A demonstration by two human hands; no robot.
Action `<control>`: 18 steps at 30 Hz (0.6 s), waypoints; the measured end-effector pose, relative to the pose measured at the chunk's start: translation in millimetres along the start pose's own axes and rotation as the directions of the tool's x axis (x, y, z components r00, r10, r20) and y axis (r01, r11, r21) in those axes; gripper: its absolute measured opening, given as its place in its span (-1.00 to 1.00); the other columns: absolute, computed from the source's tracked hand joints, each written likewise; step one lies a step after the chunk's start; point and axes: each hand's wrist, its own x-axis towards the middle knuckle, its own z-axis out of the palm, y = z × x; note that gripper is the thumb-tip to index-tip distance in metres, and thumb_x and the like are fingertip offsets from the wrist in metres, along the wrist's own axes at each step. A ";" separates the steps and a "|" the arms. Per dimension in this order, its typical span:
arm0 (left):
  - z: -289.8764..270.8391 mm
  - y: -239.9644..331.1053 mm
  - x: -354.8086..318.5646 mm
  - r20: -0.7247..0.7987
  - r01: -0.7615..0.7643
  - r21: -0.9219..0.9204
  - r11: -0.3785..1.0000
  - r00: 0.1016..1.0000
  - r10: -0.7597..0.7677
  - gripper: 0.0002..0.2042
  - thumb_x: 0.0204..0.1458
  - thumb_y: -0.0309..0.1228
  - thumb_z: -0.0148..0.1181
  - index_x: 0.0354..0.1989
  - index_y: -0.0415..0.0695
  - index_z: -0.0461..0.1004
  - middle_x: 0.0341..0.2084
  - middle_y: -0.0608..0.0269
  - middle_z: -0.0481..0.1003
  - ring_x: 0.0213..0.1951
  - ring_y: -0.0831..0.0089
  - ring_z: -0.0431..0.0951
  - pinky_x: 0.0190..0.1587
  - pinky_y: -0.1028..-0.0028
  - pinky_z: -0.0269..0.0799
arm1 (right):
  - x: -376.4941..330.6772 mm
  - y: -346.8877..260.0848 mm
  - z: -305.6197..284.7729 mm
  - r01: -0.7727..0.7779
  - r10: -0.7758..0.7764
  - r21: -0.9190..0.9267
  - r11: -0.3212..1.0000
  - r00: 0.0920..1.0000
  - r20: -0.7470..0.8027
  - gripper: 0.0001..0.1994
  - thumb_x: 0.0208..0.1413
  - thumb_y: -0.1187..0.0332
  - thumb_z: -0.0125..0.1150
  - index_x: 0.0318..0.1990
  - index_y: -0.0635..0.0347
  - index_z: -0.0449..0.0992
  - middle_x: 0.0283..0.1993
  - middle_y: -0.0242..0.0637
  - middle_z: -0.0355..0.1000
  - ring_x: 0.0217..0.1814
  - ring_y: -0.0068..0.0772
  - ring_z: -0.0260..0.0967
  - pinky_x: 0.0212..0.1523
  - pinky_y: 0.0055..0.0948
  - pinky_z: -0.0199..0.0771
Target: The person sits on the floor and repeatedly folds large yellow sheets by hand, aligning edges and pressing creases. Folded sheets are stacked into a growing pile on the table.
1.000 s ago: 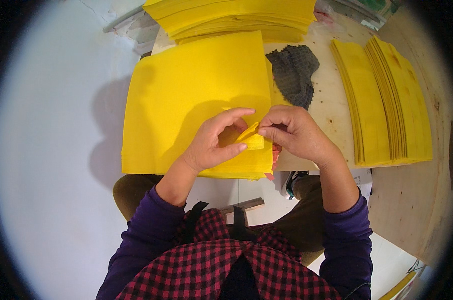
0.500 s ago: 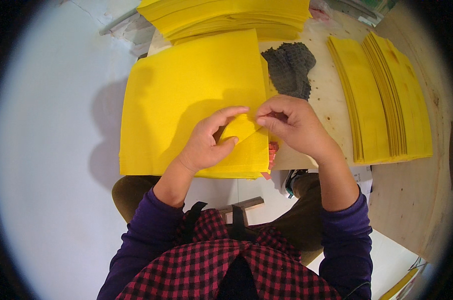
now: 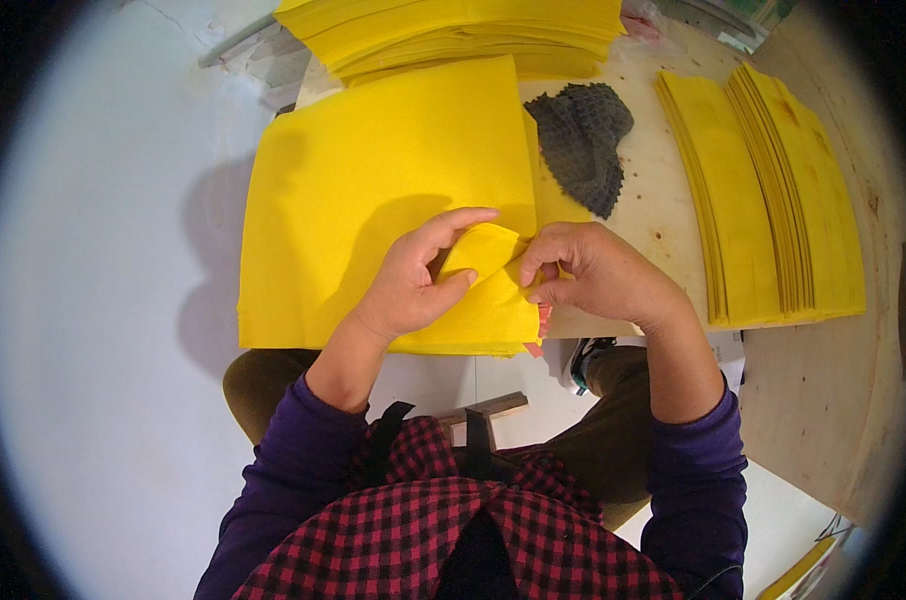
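Observation:
A stack of flat yellow fabric-like sheets (image 3: pixel 373 150) lies before me, its near right corner under my hands. Part of the top sheet there is bent up into a raised fold (image 3: pixel 488 250). My left hand (image 3: pixel 413 275) curves around this fold, thumb on the near side and forefinger along the far side. At the right edge, my right hand (image 3: pixel 593 270) has its thumb and fingertips close together on the sheet. Its lower fingers are curled and partly hidden. Small red pieces (image 3: pixel 544 318) stick out beside the stack's near right corner.
A dark grey crumpled cloth (image 3: pixel 583 140) with jagged edges lies right of the stack on the wooden table (image 3: pixel 663 215). More yellow sheets (image 3: pixel 453 40) are piled at the back. Narrow yellow folded bundles (image 3: pixel 763 200) stand in rows at the right.
My right hand has moved down along the sheet's right edge, toward me. The fold shows wider between my hands. My left hand has hardly moved.

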 end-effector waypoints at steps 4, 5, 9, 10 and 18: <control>-1.1 -1.4 0.0 0.003 0.008 0.009 1.000 1.000 -0.008 -0.48 -0.05 -0.68 0.06 0.19 -0.24 0.29 0.00 0.21 0.39 0.04 0.50 0.37 0.13 0.53 0.24 | 1.9 0.8 1.9 0.018 -0.020 -0.049 0.999 0.999 -0.032 -0.89 -0.08 0.59 0.29 -0.38 0.24 0.51 -0.41 -0.34 0.37 -0.33 -0.41 0.37 -0.27 -0.50 0.34; -1.2 -1.9 0.0 0.001 0.001 0.012 1.000 1.000 -0.001 -0.48 -0.05 -0.68 0.06 0.18 -0.24 0.29 0.00 0.21 0.39 0.04 0.50 0.37 0.13 0.53 0.24 | 2.1 0.9 2.3 0.013 -0.015 -0.060 0.998 0.999 -0.038 -0.90 -0.07 0.58 0.28 -0.38 0.23 0.51 -0.41 -0.33 0.37 -0.33 -0.40 0.38 -0.27 -0.50 0.34; -1.8 -3.4 0.2 0.004 -0.013 0.012 1.000 1.000 0.013 -0.48 -0.05 -0.68 0.05 0.19 -0.24 0.29 0.00 0.21 0.39 0.04 0.51 0.37 0.13 0.53 0.24 | 2.4 0.6 3.8 0.009 -0.014 -0.085 0.996 0.998 -0.055 -0.91 -0.06 0.57 0.28 -0.38 0.24 0.51 -0.41 -0.33 0.38 -0.34 -0.40 0.38 -0.29 -0.49 0.35; -2.2 -3.6 0.2 0.008 -0.012 0.010 1.000 1.000 0.012 -0.48 -0.05 -0.67 0.05 0.18 -0.24 0.29 0.00 0.21 0.39 0.04 0.51 0.37 0.12 0.53 0.24 | 2.2 0.3 3.9 0.008 -0.014 -0.093 0.996 0.998 -0.058 -0.91 -0.06 0.57 0.28 -0.38 0.25 0.51 -0.41 -0.33 0.38 -0.34 -0.40 0.39 -0.30 -0.49 0.35; -2.4 -3.7 -0.3 0.002 -0.002 0.017 1.000 1.000 0.002 -0.47 -0.06 -0.68 0.06 0.18 -0.24 0.30 -0.01 0.21 0.40 0.03 0.51 0.37 0.11 0.54 0.24 | -10.3 6.9 -18.2 0.029 -0.076 -0.146 0.989 0.942 -0.327 -0.89 0.01 0.51 0.29 -0.30 0.30 0.53 -0.45 -0.36 0.39 -0.38 -0.50 0.34 -0.35 -0.54 0.33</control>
